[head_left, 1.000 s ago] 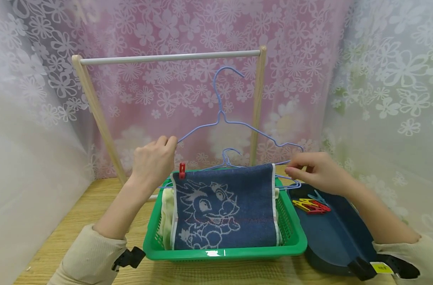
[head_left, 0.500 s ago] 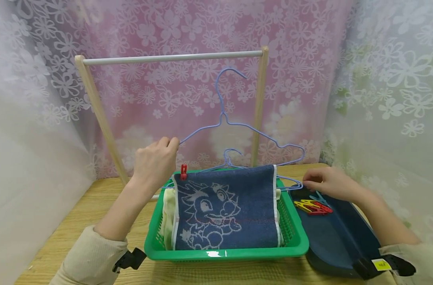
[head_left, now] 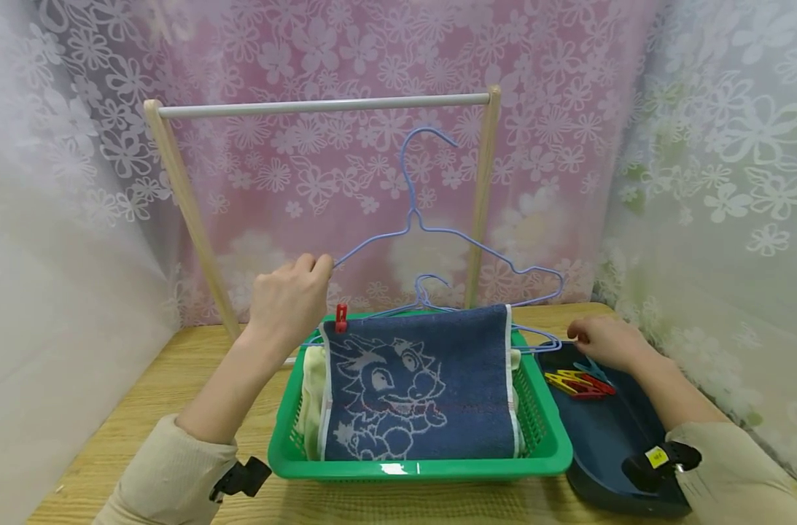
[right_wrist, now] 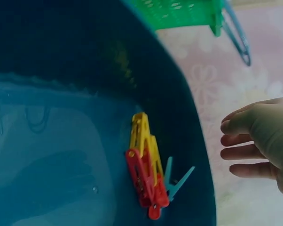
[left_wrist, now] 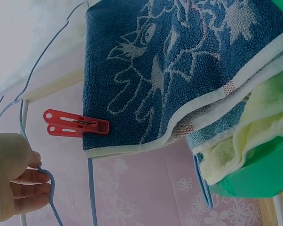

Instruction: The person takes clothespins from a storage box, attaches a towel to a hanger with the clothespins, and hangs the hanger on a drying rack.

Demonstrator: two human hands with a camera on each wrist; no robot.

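One pink curtain with white flower prints (head_left: 352, 168) hangs behind a light wood-grain desk (head_left: 142, 408). Near the desk's far edge stands a rack of pale wooden posts and a white rail (head_left: 326, 106). Mid-desk sits a rectangular green plastic basket (head_left: 418, 468); just beside it, toward the desk's right edge, is a dark-blue round-cornered tray (head_left: 608, 437). A navy terry towel with a pale cartoon drawing (head_left: 464, 379) drapes over the lower bar of a periwinkle wire hanger (head_left: 413, 211) and reaches down behind the basket's front rim, before some pale-yellow cloth (head_left: 314, 394).

The left forearm slants up past the basket's left edge; the left hand (head_left: 289, 299), knuckles up, curls its fingers round the hanger's left shoulder. The right forearm stretches over the tray's right side, and the right hand (head_left: 611, 341) is poised at the tray's far edge, fingers loosely bent, gripping nothing. Just nearer, toward the tray's far edge, lie yellow pegs (right_wrist: 140, 132), red pegs (right_wrist: 140, 176) and a blue peg (right_wrist: 172, 183). One red plastic clip (left_wrist: 75, 123) pinches the towel's upper left corner.
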